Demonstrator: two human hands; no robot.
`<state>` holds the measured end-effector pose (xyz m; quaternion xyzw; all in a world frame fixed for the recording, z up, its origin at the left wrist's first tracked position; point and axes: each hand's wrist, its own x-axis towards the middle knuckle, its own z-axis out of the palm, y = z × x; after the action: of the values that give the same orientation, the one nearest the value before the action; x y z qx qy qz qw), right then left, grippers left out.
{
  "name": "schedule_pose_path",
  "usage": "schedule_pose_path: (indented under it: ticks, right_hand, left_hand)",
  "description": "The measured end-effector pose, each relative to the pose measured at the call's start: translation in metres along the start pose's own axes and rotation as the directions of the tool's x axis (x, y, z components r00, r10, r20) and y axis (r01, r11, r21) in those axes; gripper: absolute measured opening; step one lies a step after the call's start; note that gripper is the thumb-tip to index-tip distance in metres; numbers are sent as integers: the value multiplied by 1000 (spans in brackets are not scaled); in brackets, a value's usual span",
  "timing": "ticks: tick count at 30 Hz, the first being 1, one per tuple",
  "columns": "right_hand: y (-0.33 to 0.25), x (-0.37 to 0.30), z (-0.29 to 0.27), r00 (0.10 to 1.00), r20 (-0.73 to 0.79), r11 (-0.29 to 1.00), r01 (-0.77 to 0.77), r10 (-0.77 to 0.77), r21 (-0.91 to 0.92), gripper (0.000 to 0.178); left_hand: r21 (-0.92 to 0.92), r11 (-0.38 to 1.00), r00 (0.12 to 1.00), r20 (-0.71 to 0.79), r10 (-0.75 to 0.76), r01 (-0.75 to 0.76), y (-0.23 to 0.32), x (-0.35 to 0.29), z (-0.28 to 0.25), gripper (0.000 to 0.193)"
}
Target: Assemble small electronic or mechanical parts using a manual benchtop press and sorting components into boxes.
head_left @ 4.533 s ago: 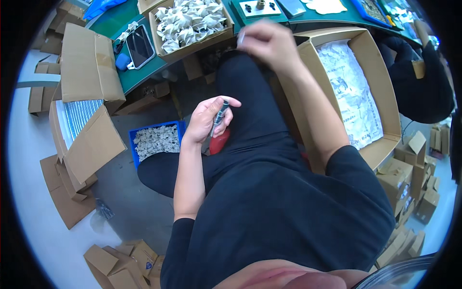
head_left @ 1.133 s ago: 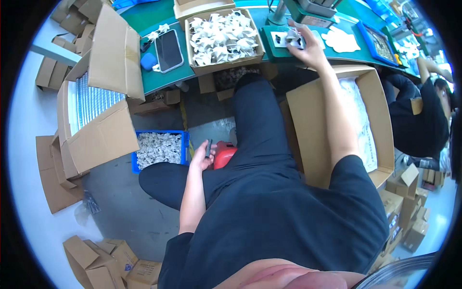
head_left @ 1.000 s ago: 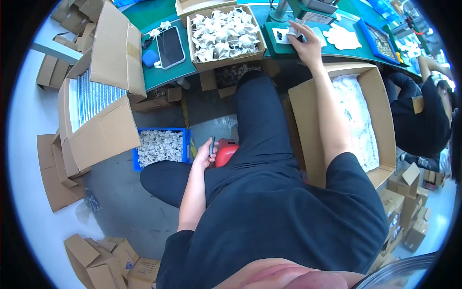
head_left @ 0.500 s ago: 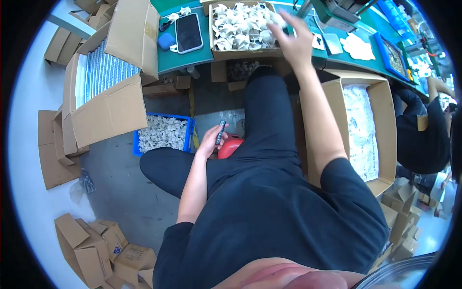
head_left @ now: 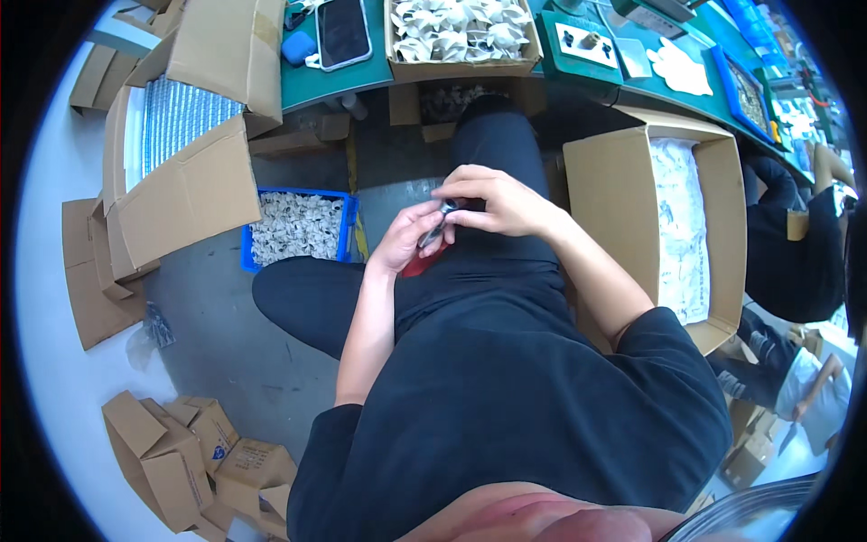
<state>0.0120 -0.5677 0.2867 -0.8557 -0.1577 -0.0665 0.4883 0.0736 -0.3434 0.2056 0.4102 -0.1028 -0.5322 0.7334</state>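
In front of my lap, my left hand (head_left: 404, 238) is closed around a slim dark cylinder (head_left: 433, 234) with a shiny upper end. My right hand (head_left: 502, 204) meets it there, thumb and fingers bent round that upper end. Whether the right fingers also pinch a small piece is hidden. Ahead on the green bench stands an open cardboard box (head_left: 465, 69) full of white curved, finned pieces (head_left: 452, 32). Below my hands, part of a red object (head_left: 420, 264) shows between my legs.
A blue crate (head_left: 347, 226) of similar white pieces sits on the floor at left. Open cartons flank me, one with striped rods (head_left: 185, 122), one with a clear-wrapped bundle (head_left: 679, 230). A phone (head_left: 344, 33) and a white glove (head_left: 679, 69) lie on the bench. Other people are at far right.
My right hand has come back from the box of white pieces to the cylinder in my left hand. The left hand has risen slightly to the right. The view has shifted a little.
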Motion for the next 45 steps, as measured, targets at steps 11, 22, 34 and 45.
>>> schedule_pose_path:
  ticks: [11,22,34,45]
  right_hand:
    - [15,9,-88,800,-589,969,-220,114,-111,33]
    - [100,23,-211,601,-797,816,-433,-54,-382,28]
    - [76,-70,-286,690,-680,750,-581,248,-317,38]
    - [55,-349,-230,201,-662,253,-967,722,-18,39]
  left_hand:
    - [-25,999,991,125,39,-37,-5,20,10,36]
    - [-282,960,1000,27,0,8,-48,10,18,36]
    - [-395,918,353,863,361,28,90,59,172,42]
    - [-322,945,354,892,280,63,73,109,187,39]
